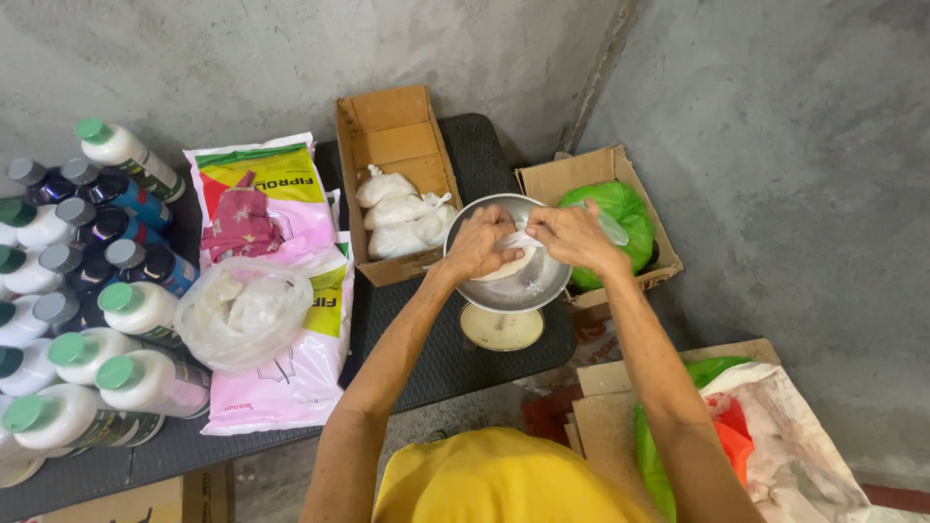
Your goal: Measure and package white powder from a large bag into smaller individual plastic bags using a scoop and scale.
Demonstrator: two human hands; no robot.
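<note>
Both hands are up over a shiny metal bowl (pixel 511 281) that sits on a small scale (pixel 501 327) on the dark table (pixel 455 358). The left hand (pixel 481 242) and the right hand (pixel 573 235) are both pinched shut on the same little clear plastic bag of white powder (pixel 511 260), fingers curled tight around its top. The bag hangs right inside the bowl, its bottom resting in or just above it (can't quite tell which, the hands cover most of it).

Just left of the bowl there's an open cardboard box (pixel 392 131) with a few filled white bags (pixel 402 213) piled at its near end. To the right, a second cardboard box (pixel 567 174) holds a bright green plastic bag (pixel 608 208), touching the bowl's rim or very close to it.

Further left on the table are pink-and-white printed sacks (pixel 281 378), one with a loose clear bag of white stuff (pixel 242 310) lying on top. Past that, a crowd of white bottles with green caps (pixel 145 383) and some dark blue bottles with grey caps (pixel 107 228), all lying on their sides.

Down by the floor on the right there's flattened cardboard (pixel 610 407) and a white sack (pixel 785 446) with green and orange showing inside. Bare grey concrete walls (pixel 775 116) all around.
</note>
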